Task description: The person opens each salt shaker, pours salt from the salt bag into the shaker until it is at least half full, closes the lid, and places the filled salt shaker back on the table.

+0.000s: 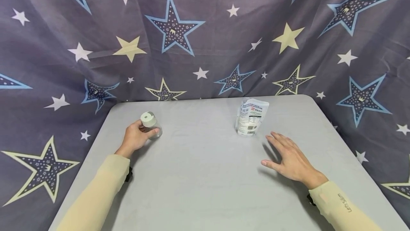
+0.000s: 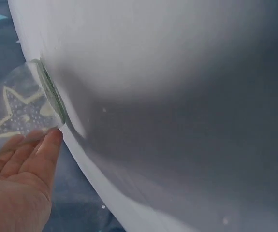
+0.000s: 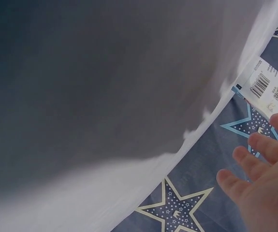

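Note:
At the left of the table, my left hand (image 1: pixel 136 137) holds a clear jar (image 1: pixel 158 131) with a white lid (image 1: pixel 148 119), thumb on one side and fingers round the other. The left wrist view shows the see-through jar (image 2: pixel 25 104) with the fingers curled under its side. On the right, a printed white pouch (image 1: pixel 252 117) stands upright with a barcode and small text on its face. My right hand (image 1: pixel 289 158) hovers just in front of the pouch, fingers spread and holding nothing. Part of the pouch (image 3: pixel 269 87) shows beyond the right fingertips in the right wrist view.
Both things stand on a pale grey table (image 1: pixel 198 174) with rounded back corners. Behind it hangs a dark star-patterned cloth (image 1: pixel 205 38), which also runs down along both sides.

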`<state>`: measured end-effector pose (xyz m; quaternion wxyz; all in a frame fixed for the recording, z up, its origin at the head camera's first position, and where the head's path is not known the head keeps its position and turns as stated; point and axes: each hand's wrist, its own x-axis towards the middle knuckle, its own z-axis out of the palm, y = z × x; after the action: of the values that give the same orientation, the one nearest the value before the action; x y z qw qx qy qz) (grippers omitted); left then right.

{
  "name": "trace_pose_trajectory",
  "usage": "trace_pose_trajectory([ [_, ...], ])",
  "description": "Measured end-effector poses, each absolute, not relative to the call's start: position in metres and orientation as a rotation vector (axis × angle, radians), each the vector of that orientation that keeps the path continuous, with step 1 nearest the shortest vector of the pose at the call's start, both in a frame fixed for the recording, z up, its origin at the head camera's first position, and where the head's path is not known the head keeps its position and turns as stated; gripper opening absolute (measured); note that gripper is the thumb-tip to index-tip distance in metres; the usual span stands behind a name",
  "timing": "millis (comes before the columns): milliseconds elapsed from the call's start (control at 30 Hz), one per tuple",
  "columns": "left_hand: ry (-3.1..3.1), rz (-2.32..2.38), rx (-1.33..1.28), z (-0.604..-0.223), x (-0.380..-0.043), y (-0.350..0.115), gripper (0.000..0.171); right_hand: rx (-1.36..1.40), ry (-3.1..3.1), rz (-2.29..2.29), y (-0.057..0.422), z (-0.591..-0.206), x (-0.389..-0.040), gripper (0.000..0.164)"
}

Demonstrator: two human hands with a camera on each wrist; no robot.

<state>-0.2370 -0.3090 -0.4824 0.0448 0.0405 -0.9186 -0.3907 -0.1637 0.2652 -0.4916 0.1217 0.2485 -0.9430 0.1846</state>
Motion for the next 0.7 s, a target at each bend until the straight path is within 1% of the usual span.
trace_pose_trajectory([
  [533, -2.802, -1.168, 0.035, -0.481, -0.234, -0.295, 0.063, 0.735, -2.749, 0.537, 0.264, -0.49, -0.162, 0.091],
  [700, -2.804, -1.176, -0.01, -0.483, -0.233, -0.291, 0.065, 0.735, -2.755, 0.538, 0.263, -0.491, -0.161, 0.092],
])
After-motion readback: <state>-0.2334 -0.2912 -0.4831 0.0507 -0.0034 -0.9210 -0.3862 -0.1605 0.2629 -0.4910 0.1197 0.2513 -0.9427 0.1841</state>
